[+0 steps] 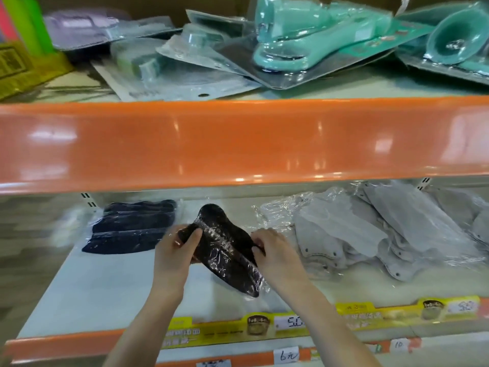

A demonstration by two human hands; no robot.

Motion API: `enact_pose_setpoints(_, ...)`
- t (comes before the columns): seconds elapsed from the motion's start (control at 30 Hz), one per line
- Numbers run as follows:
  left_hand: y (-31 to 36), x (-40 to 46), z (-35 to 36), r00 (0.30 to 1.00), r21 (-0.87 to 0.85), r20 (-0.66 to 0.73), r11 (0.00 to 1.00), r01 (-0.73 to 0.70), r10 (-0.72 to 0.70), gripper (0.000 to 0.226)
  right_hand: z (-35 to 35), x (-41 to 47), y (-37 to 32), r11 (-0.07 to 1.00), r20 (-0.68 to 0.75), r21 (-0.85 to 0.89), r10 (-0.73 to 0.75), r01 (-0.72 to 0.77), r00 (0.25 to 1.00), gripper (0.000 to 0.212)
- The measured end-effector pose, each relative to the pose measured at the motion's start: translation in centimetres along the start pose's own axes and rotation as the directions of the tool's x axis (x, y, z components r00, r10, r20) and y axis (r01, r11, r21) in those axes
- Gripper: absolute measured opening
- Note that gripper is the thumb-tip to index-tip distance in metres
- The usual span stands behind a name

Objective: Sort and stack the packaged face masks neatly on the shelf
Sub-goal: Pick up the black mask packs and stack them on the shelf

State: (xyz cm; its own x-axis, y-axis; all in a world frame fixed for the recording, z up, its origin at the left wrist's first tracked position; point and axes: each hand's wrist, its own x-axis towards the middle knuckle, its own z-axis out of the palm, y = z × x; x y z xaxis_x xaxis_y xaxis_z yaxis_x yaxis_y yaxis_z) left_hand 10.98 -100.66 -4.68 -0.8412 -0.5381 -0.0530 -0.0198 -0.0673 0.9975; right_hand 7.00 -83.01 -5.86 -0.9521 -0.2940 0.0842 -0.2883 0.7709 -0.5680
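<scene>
From the head view I see my left hand [176,249] and right hand [274,250], fingers clamped on the black mask pack [227,249] above the shelf [87,292]; navy packs [132,226] lie left of it; grey packs [370,234] right.

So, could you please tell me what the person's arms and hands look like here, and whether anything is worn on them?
Both forearms are bare up to the bottom edge of the picture, with no sleeves showing. The left hand and the right hand wear no gloves, and no watch, bracelet or ring can be seen. The fingernails look short; the picture is too soft to tell more.
</scene>
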Motion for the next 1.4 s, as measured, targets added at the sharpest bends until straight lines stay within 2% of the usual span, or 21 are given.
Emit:
enact_pose_setpoints(0.07, -0.2, 0.6, -1.2, 0.999, -0.003, -0.041, 1.0, 0.009, -0.009, 0.021, 0.5, -0.3, -1.2, 1.0, -0.09, -0.007, -0.02, 0.02, 0.996, 0.029)
enact_pose_setpoints(0.13, -0.7, 1.1, -2.4, 0.996, -0.013, -0.086, 1.0, 0.028, -0.029, 0.025, 1.1, -0.7, -2.8, 0.995, -0.097, 0.044, -0.085, 0.09, 0.992, 0.038)
enact_pose_setpoints(0.2, -1.0, 1.5, -3.5, 0.994, -0.051, -0.096, 0.997, 0.054, -0.058, 0.026, 2.2, -1.3, -4.5, 0.987, 0.033, 0.074, -0.142, 0.14, 0.989, 0.051)
enact_pose_setpoints(0.27, -1.3, 1.9, -4.6, 0.993, -0.065, -0.084, 0.995, 0.078, -0.083, 0.023, 4.1, -1.8, -5.4, 0.981, 0.14, -0.056, -0.179, 0.188, 0.974, 0.063)
enact_pose_setpoints(0.3, -1.4, 2.1, -5.1, 0.993, -0.06, -0.073, 0.994, 0.092, -0.096, 0.021, 5.1, -2.0, -5.7, 0.967, 0.143, -0.136, -0.197, 0.216, 0.97, 0.065)
enact_pose_setpoints(0.37, -1.5, 2.3, -6.2, 0.993, -0.039, -0.026, 0.992, 0.117, -0.118, 0.019, 6.9, -2.1, -6.1, 0.937, 0.074, -0.25, -0.232, 0.243, 0.97, 0.065)
enact_pose_setpoints(0.43, -1.8, 2.8, -7.4, 0.992, 0.02, 0.03, 0.992, 0.123, -0.123, 0.02, 8.3, -1.7, -6.1, 0.94, -0.062, -0.266, -0.237, 0.213, 0.969, 0.061)
enact_pose_setpoints(0.5, -2.1, 3.3, -8.7, 0.994, 0.179, 0.048, 0.98, 0.09, -0.1, 0.023, 9.1, -1.0, -6.4, 0.952, -0.169, -0.245, -0.231, 0.186, 0.958, 0.052)
enact_pose_setpoints(0.53, -2.3, 3.5, -9.3, 0.997, 0.323, 0.048, 0.945, 0.04, -0.058, 0.029, 9.3, -0.6, -6.6, 0.955, -0.205, -0.238, -0.228, 0.177, 0.952, 0.048)
enact_pose_setpoints(0.57, -2.6, 3.7, -10.0, 0.998, 0.506, 0.054, 0.861, -0.042, 0.017, 0.039, 9.5, -0.5, -6.9, 0.956, -0.236, -0.241, -0.223, 0.166, 0.946, 0.044)
enact_pose_setpoints(0.6, -2.9, 3.9, -10.8, 0.986, 0.675, 0.094, 0.719, -0.164, 0.136, 0.048, 9.6, -0.3, -7.2, 0.955, -0.269, -0.256, -0.219, 0.15, 0.938, 0.042)
enact_pose_setpoints(0.63, -3.2, 4.1, -11.5, 0.943, 0.782, 0.184, 0.54, -0.311, 0.277, 0.049, 9.8, -0.2, -7.6, 0.953, -0.305, -0.27, -0.219, 0.136, 0.927, 0.042)
enact_pose_setpoints(0.67, -3.6, 4.3, -12.2, 0.873, 0.812, 0.288, 0.383, -0.44, 0.393, 0.045, 9.9, 0.0, -8.0, 0.953, -0.342, -0.275, -0.219, 0.126, 0.914, 0.042)
enact_pose_setpoints(0.7, -3.7, 4.5, -12.8, 0.797, 0.796, 0.371, 0.278, -0.537, 0.477, 0.044, 10.1, 0.0, -8.5, 0.954, -0.375, -0.274, -0.221, 0.12, 0.9, 0.041)
enact_pose_setpoints(0.77, -3.9, 5.0, -13.8, 0.682, 0.731, 0.488, 0.171, -0.66, 0.545, 0.051, 10.3, 0.3, -9.6, 0.955, -0.435, -0.265, -0.241, 0.132, 0.868, 0.034)
enact_pose_setpoints(0.83, -3.4, 5.4, -14.4, 0.603, 0.687, 0.554, 0.094, -0.721, 0.574, 0.04, 10.6, 0.6, -10.6, 0.951, -0.474, -0.259, -0.28, 0.171, 0.835, 0.029)
enact_pose_setpoints(0.9, -3.4, 6.0, -15.1, 0.567, 0.68, 0.552, 0.064, -0.73, 0.611, 0.026, 11.1, 1.1, -11.6, 0.943, -0.471, -0.253, -0.317, 0.218, 0.823, 0.031)
enact_pose_setpoints(0.93, -3.3, 6.4, -15.5, 0.578, 0.695, 0.533, 0.07, -0.715, 0.617, 0.026, 11.4, 1.5, -12.0, 0.938, -0.46, -0.254, -0.332, 0.236, 0.823, 0.032)
enact_pose_setpoints(1.03, -3.1, 8.1, -16.7, 0.602, 0.741, 0.469, 0.083, -0.667, 0.646, 0.028, 12.6, 2.7, -13.2, 0.927, -0.389, -0.289, -0.344, 0.241, 0.855, 0.04)
enact_pose_setpoints(1.2, -2.8, 10.0, -18.4, 0.624, 0.785, 0.438, 0.064, -0.616, 0.647, 0.034, 14.6, 4.2, -14.5, 0.952, -0.236, -0.235, -0.251, 0.196, 0.939, 0.045)
enact_pose_setpoints(1.4, -4.2, 10.6, -19.3, 0.668, 0.817, 0.443, 0.037, -0.575, 0.598, 0.039, 16.5, 5.2, -15.1, 0.942, -0.117, -0.261, -0.247, 0.211, 0.962, 0.042)
